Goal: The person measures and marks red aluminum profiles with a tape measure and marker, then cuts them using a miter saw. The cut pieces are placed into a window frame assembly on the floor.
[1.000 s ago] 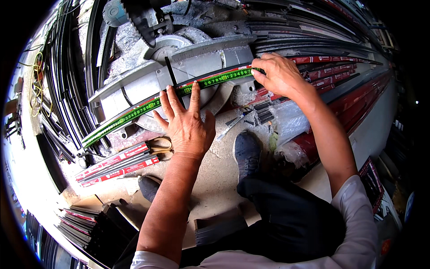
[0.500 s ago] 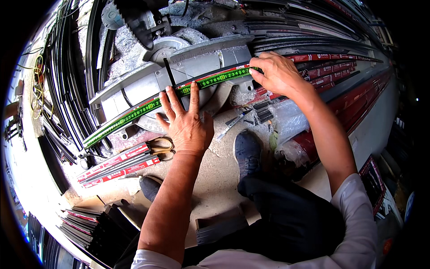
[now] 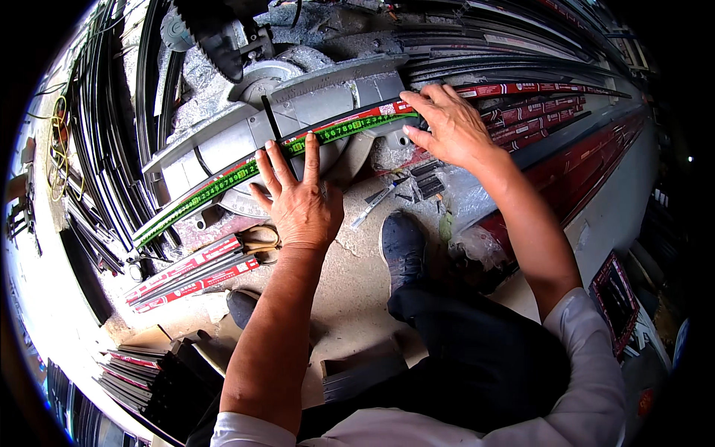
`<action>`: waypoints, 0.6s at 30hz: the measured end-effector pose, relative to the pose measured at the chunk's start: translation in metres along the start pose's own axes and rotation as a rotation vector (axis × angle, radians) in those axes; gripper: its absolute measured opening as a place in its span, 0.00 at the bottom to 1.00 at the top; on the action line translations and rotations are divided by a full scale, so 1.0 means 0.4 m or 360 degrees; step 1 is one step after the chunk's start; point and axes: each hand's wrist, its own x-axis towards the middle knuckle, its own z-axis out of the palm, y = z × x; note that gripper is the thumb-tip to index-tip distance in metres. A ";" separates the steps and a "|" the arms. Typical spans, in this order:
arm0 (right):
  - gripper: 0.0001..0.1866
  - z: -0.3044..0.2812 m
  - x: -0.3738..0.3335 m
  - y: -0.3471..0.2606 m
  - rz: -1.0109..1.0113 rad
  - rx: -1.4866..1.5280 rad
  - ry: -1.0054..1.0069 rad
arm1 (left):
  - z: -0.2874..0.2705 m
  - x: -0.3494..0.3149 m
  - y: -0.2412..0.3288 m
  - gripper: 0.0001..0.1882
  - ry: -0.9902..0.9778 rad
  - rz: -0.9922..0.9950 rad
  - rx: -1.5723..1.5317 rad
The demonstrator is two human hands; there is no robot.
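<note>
A green tape measure blade with black markings stretches along a long dark strip with a red printed label. Both cross the grey bed of a miter saw. My left hand lies over the blade near the middle, its fingers spread and pressing down on blade and strip. Farther right, my right hand grips the tape measure at the blade's right end. Its index finger rests over the strip and its thumb is below; the palm hides what lies under it. The toothed saw blade stands raised behind.
Bundled dark strips lie at the left, with more profiles at the far right. Short red-labelled pieces and a marker pen lie nearer me. Plastic wrap sits beside my shoe.
The right thumb has moved down off the tape's edge, and the fingers have loosened a little. More of the red label shows beside that hand. The left hand keeps its place on the tape.
</note>
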 end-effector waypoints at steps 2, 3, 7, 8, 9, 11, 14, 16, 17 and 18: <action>0.30 0.005 -0.010 -0.004 -0.0021 0.0012 0.0034 | 0.003 -0.001 -0.003 0.51 0.0013 0.0010 0.0011; 0.28 0.017 -0.014 -0.002 -0.0035 0.0044 0.0055 | 0.004 -0.002 -0.004 0.51 0.0006 0.0008 0.0010; 0.25 0.038 -0.018 0.009 -0.0059 0.0143 0.0157 | 0.006 0.001 0.003 0.50 0.0008 0.0000 0.0008; 0.26 0.041 -0.018 0.008 -0.0052 0.0159 0.0172 | 0.005 0.001 0.004 0.50 0.0005 -0.0003 0.0001; 0.25 0.043 -0.019 0.006 -0.0090 0.0129 0.0260 | 0.005 0.002 0.004 0.50 0.0002 -0.0007 -0.0006; 0.25 0.044 -0.024 -0.012 -0.0164 0.0065 0.0428 | 0.008 0.001 0.004 0.50 0.0010 -0.0006 -0.0016; 0.24 0.036 -0.046 -0.071 -0.0255 0.0193 0.0734 | 0.008 0.000 0.003 0.50 0.0013 -0.0014 -0.0008; 0.18 0.056 -0.090 -0.114 -0.0308 0.0295 0.0787 | 0.008 -0.001 0.005 0.50 0.0013 -0.0015 0.0000; 0.15 0.076 -0.113 -0.139 -0.0268 0.0397 0.0684 | 0.007 0.000 0.004 0.50 0.0012 -0.0016 0.0001; 0.13 0.104 -0.136 -0.163 -0.0228 0.0499 0.0580 | 0.006 0.000 0.003 0.50 0.0012 -0.0017 0.0003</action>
